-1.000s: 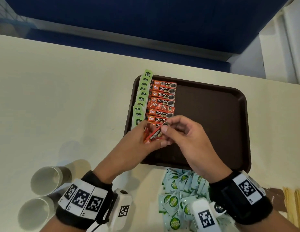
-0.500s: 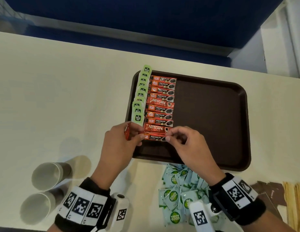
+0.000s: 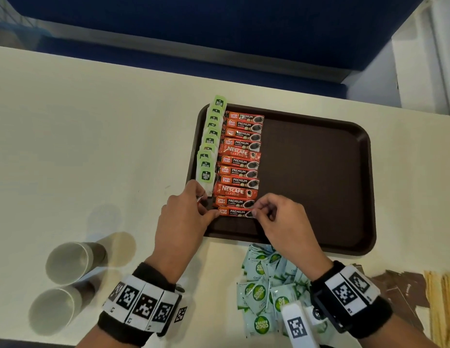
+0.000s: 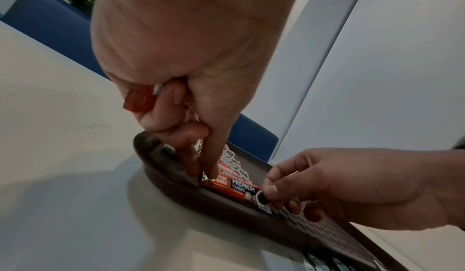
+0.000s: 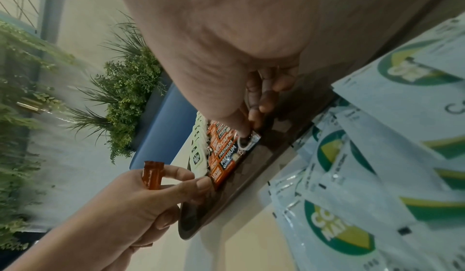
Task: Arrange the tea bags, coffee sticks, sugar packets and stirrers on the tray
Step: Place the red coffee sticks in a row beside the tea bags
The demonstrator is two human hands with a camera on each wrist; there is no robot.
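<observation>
A brown tray [image 3: 319,177] holds a column of green tea bags [image 3: 209,146] along its left rim and a row of red coffee sticks [image 3: 240,162] beside them. The nearest coffee stick [image 3: 235,212] [image 4: 235,189] lies flat at the row's near end. My right hand [image 3: 256,207] [image 5: 247,132] pinches its right end. My left hand [image 3: 207,204] [image 4: 201,173] touches its left end with thumb and forefinger, while its curled fingers hold spare coffee sticks [image 4: 139,100] [image 5: 152,175].
A heap of pale green sugar packets [image 3: 264,292] lies on the table just in front of the tray. Two paper cups [image 3: 68,262] lie on their sides at the near left. Wooden stirrers [image 3: 442,305] and brown packets [image 3: 400,290] sit at the near right.
Both hands came down from above the tray. A stick they held together now lies at the near end of the row. The left hand shifted left with its spare sticks.
</observation>
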